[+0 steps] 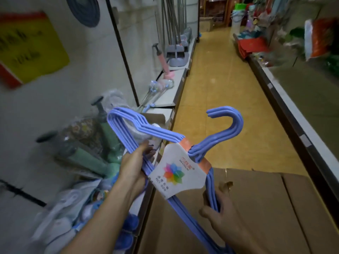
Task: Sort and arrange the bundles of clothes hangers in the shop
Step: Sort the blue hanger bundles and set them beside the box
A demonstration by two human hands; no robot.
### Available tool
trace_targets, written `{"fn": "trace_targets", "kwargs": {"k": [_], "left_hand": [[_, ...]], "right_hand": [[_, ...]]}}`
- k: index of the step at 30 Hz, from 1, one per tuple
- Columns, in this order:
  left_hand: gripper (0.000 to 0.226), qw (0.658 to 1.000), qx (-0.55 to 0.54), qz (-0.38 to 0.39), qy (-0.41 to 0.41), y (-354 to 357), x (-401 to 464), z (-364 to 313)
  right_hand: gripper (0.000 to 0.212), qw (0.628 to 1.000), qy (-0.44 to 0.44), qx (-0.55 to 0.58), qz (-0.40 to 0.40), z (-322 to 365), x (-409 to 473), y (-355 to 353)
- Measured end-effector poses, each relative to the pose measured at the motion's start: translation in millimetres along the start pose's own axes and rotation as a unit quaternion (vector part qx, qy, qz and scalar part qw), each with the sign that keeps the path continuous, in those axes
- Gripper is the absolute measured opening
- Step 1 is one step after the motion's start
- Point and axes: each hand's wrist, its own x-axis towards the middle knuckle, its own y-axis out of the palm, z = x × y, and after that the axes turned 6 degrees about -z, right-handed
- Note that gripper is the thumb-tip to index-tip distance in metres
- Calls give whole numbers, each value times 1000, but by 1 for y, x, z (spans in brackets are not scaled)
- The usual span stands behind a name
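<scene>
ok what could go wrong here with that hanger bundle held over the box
The paper label is all that visibly binds the blue hanger bundle, so a tear could let the hangers splay. The left hand and right hand grip only its outer bars. The hooks could snag shelf goods.

Hanger bundle (176, 143) held above cardboard box (256, 208); low shelf (174, 83) to the left, aisle floor (220, 88) beyond.

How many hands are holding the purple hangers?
2. The left hand grips one side of the purple hanger bundle, by the shelf. The right hand grips its other corner, over the cardboard box.
</scene>
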Motion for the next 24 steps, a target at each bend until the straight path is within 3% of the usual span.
{"fn": "trace_targets", "kwargs": {"k": [4,8,11,15,24], "left_hand": [[27,993,-96,-9,-65,16,-43,-89],[41,990,-131,-22,-56,41,-88,-185],[41,989,-147,-12,-29,67,-121,-265],[38,984,-180,14,9,97,-168,-374],[36,967,-249,49,36,127,-285,-536]], "right_hand": [[27,999,-14,-29,-14,80,-23,-25],[39,996,-11,-86,-27,183,-38,-57],[18,986,-76,-133,-61,272,-48,-86],[7,967,-134,-184,-112,389,-65,-111],[12,943,-205,-160,-207,576,-122,-156]]}}
